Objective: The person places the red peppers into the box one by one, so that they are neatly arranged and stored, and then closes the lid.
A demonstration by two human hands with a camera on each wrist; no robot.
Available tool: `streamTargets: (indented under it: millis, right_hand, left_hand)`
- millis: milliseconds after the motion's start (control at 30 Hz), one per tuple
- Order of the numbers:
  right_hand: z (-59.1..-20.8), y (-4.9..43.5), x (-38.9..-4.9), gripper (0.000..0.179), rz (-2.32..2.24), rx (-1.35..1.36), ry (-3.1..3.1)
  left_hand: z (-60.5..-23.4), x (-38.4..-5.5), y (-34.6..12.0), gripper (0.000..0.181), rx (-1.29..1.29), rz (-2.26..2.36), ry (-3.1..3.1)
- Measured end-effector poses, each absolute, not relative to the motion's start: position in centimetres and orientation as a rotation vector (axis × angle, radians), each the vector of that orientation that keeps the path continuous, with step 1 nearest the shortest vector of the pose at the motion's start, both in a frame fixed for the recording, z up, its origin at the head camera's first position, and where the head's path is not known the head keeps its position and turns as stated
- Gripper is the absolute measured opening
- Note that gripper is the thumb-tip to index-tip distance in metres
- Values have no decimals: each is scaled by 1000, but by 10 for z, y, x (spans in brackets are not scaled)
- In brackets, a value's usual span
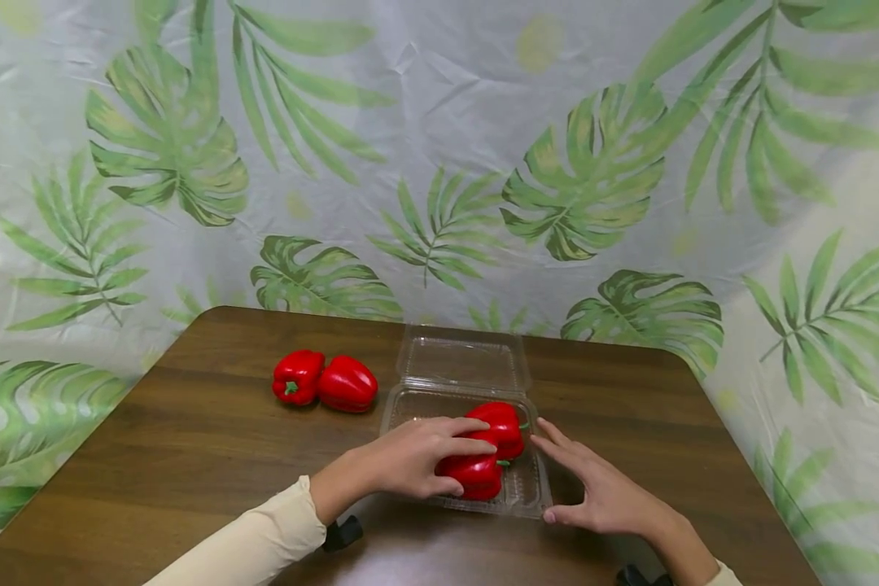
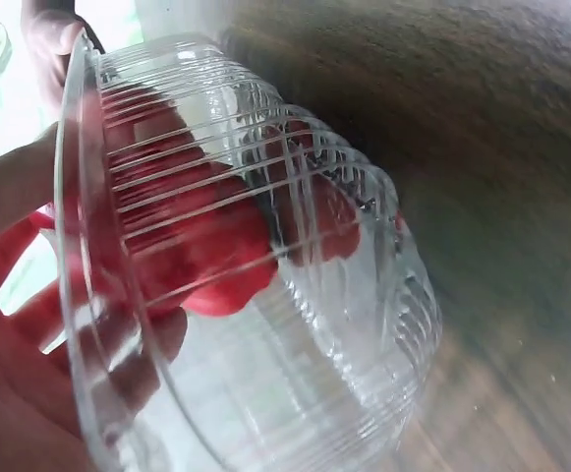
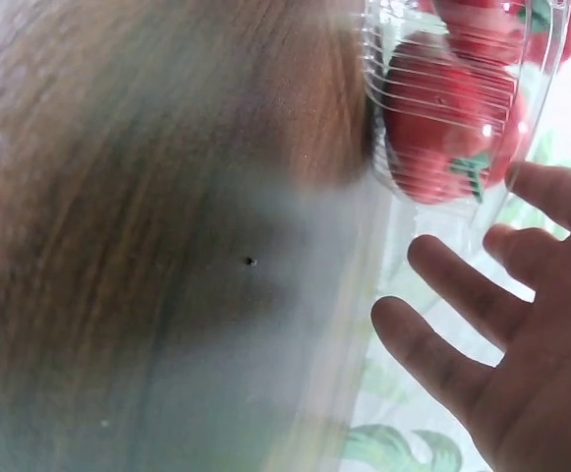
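Note:
A clear plastic clamshell container point(image 1: 523, 488) lies with its lid point(image 1: 463, 364) folded back on the table. Two red bell peppers sit in its right part, a far one point(image 1: 504, 431) and a near one point(image 1: 476, 478), green stems pointing right. My left hand point(image 1: 419, 456) reaches over the container's left side and holds the near pepper, fingers across its top and thumb at its near side. Through the clear wall in the left wrist view, its fingers show beside the red pepper point(image 2: 231, 251). My right hand point(image 1: 593, 480) has its fingers spread, fingertips right at the container's right rim.
Two more red bell peppers, one with its stem facing forward point(image 1: 298, 378) and one on its side point(image 1: 348, 384), lie together left of the container. The brown wooden table point(image 1: 212, 456) ends at a leaf-patterned cloth point(image 1: 439, 163) behind.

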State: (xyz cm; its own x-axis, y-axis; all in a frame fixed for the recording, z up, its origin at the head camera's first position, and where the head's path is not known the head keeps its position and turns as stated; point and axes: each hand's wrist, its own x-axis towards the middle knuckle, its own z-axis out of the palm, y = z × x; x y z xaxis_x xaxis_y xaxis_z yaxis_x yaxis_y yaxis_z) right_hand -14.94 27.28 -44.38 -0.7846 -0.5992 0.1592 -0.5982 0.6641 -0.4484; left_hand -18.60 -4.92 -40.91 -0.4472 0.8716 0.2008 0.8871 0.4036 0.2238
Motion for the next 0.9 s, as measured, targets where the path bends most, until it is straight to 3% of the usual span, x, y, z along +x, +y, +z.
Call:
streamTargets:
  millis: [900]
  right_hand:
    - [-449, 271, -148, 91, -776, -1020, 2879]
  left_hand:
    - [-421, -184, -29, 60, -1620, -486, -2555]
